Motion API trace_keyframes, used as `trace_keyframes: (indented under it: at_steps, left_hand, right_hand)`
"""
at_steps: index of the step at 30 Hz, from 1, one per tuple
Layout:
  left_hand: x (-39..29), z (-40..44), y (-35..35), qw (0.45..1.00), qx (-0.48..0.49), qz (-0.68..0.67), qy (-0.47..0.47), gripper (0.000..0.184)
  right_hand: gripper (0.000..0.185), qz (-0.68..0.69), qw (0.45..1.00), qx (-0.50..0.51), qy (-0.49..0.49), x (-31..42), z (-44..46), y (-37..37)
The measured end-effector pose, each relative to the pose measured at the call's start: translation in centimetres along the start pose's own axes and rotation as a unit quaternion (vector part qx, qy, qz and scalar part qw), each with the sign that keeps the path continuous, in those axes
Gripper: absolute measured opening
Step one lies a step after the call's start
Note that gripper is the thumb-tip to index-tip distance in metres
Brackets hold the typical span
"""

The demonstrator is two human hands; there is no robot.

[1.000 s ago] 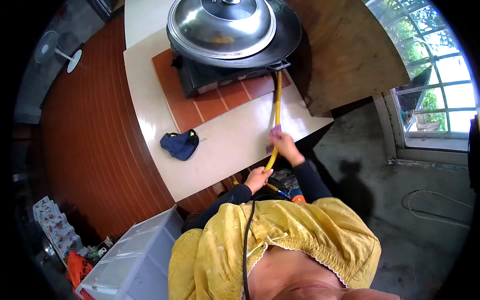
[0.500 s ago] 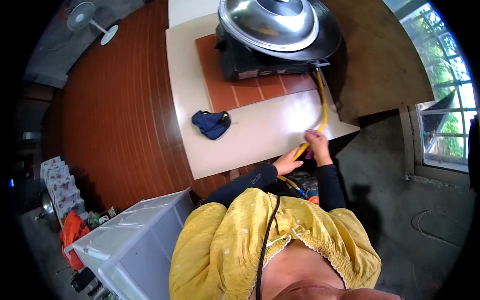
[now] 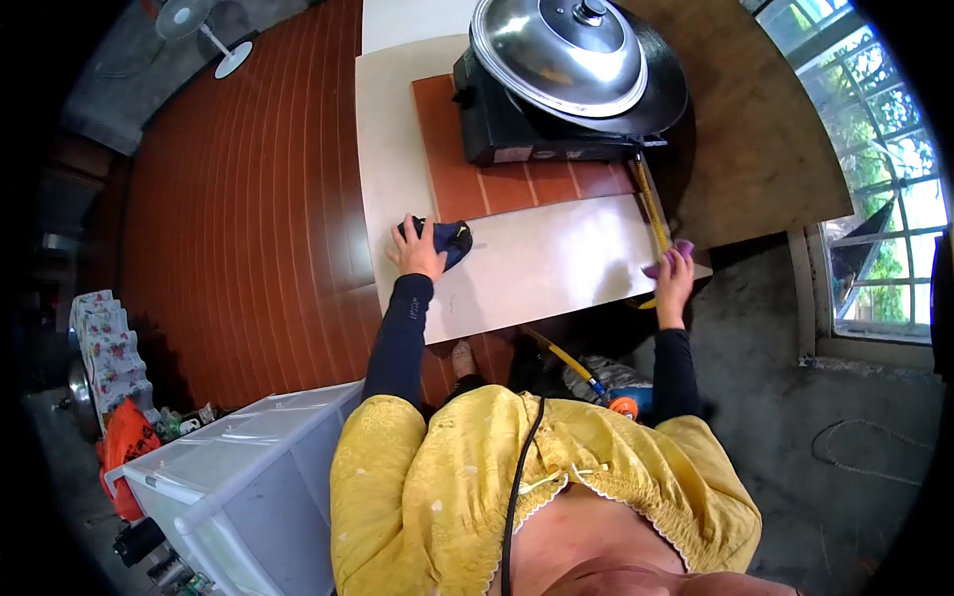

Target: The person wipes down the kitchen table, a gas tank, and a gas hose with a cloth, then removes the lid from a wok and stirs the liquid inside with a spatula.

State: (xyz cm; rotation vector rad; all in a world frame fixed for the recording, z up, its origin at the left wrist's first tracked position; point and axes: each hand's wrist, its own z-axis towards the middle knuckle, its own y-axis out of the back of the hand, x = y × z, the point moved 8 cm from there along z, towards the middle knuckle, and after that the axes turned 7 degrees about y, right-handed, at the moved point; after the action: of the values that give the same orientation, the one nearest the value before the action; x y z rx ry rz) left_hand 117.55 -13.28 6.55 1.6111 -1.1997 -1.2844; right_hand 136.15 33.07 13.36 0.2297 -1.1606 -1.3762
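Note:
My left hand (image 3: 419,252) lies on a navy blue cloth item (image 3: 455,241), perhaps a cap, on the pale tabletop. Its fingers are spread over the near side. My right hand (image 3: 676,283) is closed on a small purple cloth (image 3: 682,247) at the table's near right corner. Beside that hand runs a yellow hose (image 3: 648,199), coming down from the black gas stove (image 3: 497,129). Whether the right fingers also touch the hose is hidden. A shiny domed lid (image 3: 556,50) covers the dark wok (image 3: 664,89) on the stove.
A brown board (image 3: 765,149) stands right of the stove. Below the table, another hose length (image 3: 561,356) meets an orange-topped regulator (image 3: 623,407). A white plastic cabinet (image 3: 268,447) is at lower left. A white fan (image 3: 234,60) stands far left, a barred window (image 3: 884,189) right.
My left hand has left the hose and moved left onto the navy cloth item. My right hand has shifted right with the purple cloth. The view has shifted slightly.

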Motion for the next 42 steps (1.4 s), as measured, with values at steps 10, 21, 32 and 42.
trace_keyframes:
  at_steps: [10, 21, 32, 42]
  left_hand:
    - [1.9, -8.9, -1.2, 0.990, 0.002, -0.091, -0.110, 0.045]
    - [8.6, -11.7, -1.0, 0.976, -0.062, -0.196, -0.072, 0.035]
    - [17.1, -14.9, 0.0, 0.652, 0.026, -0.742, 0.156, 0.038]
    - [16.8, -13.1, 9.4, 0.614, -0.080, -0.774, 0.134, 0.042]
  right_hand:
    - [0.047, -0.017, 0.899, 0.337, 0.280, 21.2, -12.3, -22.6]
    - [0.046, -0.198, 0.930, 0.260, 0.171, 9.3, -9.8, -13.7]
    - [0.070, -0.080, 0.934, 0.297, 0.179, 28.8, -11.2, -27.9]
    - [0.035, 0.125, 0.797, 0.409, 0.426, 20.1, -18.1, -14.6]
